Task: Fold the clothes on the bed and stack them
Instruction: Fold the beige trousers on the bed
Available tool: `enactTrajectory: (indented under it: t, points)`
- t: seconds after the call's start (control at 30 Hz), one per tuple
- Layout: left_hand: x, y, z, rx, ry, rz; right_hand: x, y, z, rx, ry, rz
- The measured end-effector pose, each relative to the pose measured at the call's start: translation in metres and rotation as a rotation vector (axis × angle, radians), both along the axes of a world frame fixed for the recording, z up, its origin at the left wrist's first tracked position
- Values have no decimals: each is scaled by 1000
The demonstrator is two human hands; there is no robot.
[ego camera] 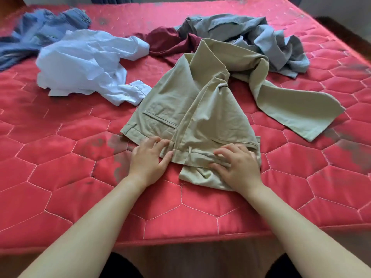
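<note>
Garments, five, on one red mattress [60,157]: blue shirt [40,31] far left, white shirt [84,61], maroon garment [166,43], grey shirt [251,35] far right. Khaki trousers [190,109], near centre, lie creased with legs twisted; left hand [149,157] pinches waistband [196,155], right hand [237,164] presses it, fingers spread.

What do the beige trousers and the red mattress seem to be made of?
The beige trousers: likely woven cotton twill, matte, finely creased, with stitched pocket welts. The red mattress: seemingly quilted synthetic fabric, faint sheen, hexagon stitching, worn grey patches.
</note>
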State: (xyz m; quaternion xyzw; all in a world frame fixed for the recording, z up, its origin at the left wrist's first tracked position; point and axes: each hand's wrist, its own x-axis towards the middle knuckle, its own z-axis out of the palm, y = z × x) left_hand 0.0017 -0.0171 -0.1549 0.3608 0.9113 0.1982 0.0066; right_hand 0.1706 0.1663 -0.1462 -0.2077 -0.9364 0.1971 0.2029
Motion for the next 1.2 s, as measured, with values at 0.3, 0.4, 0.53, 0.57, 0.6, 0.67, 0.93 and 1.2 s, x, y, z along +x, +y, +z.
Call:
enactTrajectory:
  t: [0.3, 0.4, 0.53, 0.57, 0.6, 0.67, 0.93, 1.2]
  points:
    - [80, -12, 9, 35, -138, -333, 77, 91, 16, 29, -9, -79]
    - [75, -8, 16, 147, -99, -196, 89, 90, 12, -63, 22, -111]
    - [60, -17, 22, 100, -96, -99, 97, 83, 8, -113, 57, -147]
    - [57, -22, 23, 86, -93, -90, 98, 81, 7, -104, 60, -154]
    - [56, -27, 23, 72, -87, -81, 98, 80, 7, -88, 58, -166]
    - [55, -39, 23, 65, -70, -61, 99, 76, 6, -61, 49, -199]
    - [51, -25, 23, 79, -186, 125, 100, 66, 2, -14, -9, -252]
    - [54, -16, 38, 283, -186, 51, 107, 62, 16, -64, -147, -308]
